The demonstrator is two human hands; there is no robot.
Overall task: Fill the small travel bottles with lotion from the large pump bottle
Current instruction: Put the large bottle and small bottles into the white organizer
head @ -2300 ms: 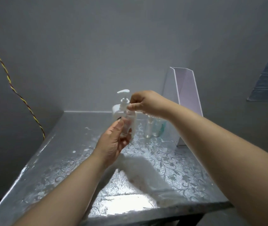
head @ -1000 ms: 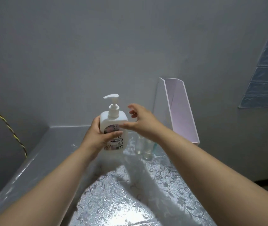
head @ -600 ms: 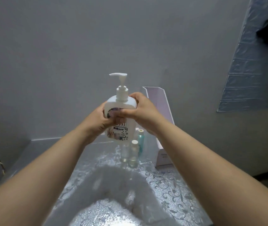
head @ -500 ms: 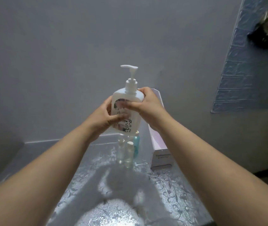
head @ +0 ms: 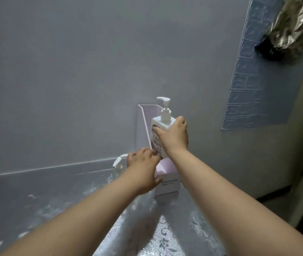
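Observation:
The large white pump bottle (head: 160,122) is upright and lifted above the table, in front of the tall pink box (head: 167,184). My right hand (head: 174,138) grips its shoulder from the right side. My left hand (head: 143,170) hovers just below and left of the bottle's base with fingers loosely curled, holding nothing I can see. One small clear travel bottle with a white spray top (head: 118,164) stands on the table left of that hand. The other small bottles are hidden behind my left hand.
The table (head: 54,191) has a shiny silver cover with a floral pattern and meets the grey wall at the back. A blue brick-pattern panel (head: 257,80) is on the right wall, with a dark crumpled shiny thing (head: 294,28) hanging above it.
My left hand has let go of the pump bottle and dropped toward the small bottles. My right hand alone has carried the bottle right, in front of the pink box.

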